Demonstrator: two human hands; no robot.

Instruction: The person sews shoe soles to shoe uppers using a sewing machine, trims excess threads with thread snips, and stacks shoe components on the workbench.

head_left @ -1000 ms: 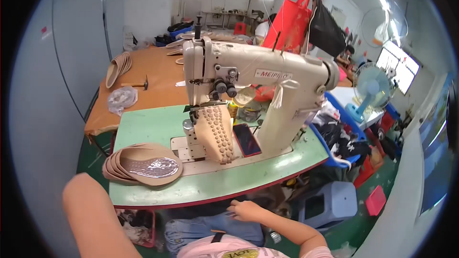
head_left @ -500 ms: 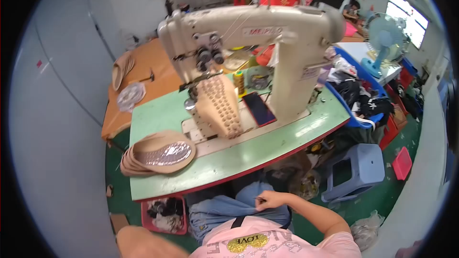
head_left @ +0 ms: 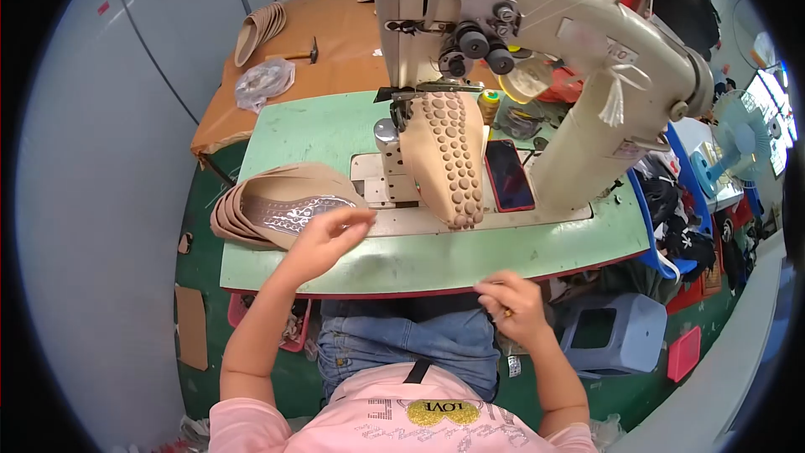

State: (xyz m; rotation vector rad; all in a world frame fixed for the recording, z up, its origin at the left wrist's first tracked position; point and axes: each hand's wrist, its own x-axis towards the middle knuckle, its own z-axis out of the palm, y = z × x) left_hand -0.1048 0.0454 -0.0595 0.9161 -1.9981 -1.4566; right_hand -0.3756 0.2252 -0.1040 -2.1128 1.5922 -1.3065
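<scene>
My left hand [head_left: 325,243] is over the green table's [head_left: 419,262] front part, beside a stack of beige shoe pieces [head_left: 281,201], fingers stretched to the right and holding nothing visible. My right hand [head_left: 513,306] is curled closed past the table's front edge, above my lap. A small yellowish bit shows at its fingers; what it holds is unclear. Under the head of the sewing machine [head_left: 579,33], a beige piece with round brown studs [head_left: 453,159] hangs over the post. A dark phone with a red edge [head_left: 509,176] lies to its right.
Behind, a brown table [head_left: 335,29] carries a hammer [head_left: 302,54], a plastic bag [head_left: 264,84] and more shoe pieces [head_left: 260,33]. Thread [head_left: 489,106] stands behind the post. On the right are a blue bin [head_left: 683,193], a fan [head_left: 738,143] and a stool [head_left: 616,335].
My left arm has swung up from the lower left, bringing the hand over the table. My right hand has risen from my lap towards the table edge. The camera view has shifted.
</scene>
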